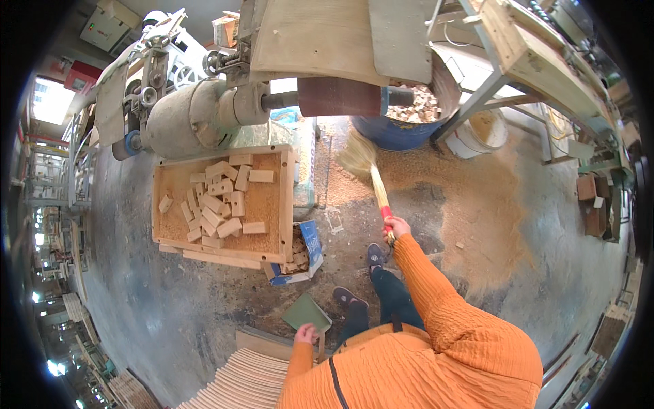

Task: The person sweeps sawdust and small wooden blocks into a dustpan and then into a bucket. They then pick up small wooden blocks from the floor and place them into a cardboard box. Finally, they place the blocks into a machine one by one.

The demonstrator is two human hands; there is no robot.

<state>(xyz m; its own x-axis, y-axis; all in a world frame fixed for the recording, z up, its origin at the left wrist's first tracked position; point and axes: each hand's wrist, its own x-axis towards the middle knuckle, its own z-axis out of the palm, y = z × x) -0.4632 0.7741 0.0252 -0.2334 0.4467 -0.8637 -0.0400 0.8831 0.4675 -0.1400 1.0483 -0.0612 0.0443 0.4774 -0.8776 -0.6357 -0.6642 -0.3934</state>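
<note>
My right hand [397, 228] is closed around the handle of a broom [380, 191], just by its red band. The broom slants away from me, and its pale bristles [357, 157] rest on sawdust [337, 184] on the floor beside a blue drum [392, 135]. Low at my left side is my left hand [306, 332], fingers loosely bent and apart, with nothing visible in it. It is next to a green square panel [304, 311] with a wooden edge; whether they touch I cannot tell.
A wooden tray [286, 204] of small wood blocks [221, 198] stands left, above a blue carton [311, 245]. A belt machine [340, 99] overhangs the far side. A white bucket [478, 133] stands beside the drum. Sawdust spreads right. Stacked wood strips [238, 378] lie near left.
</note>
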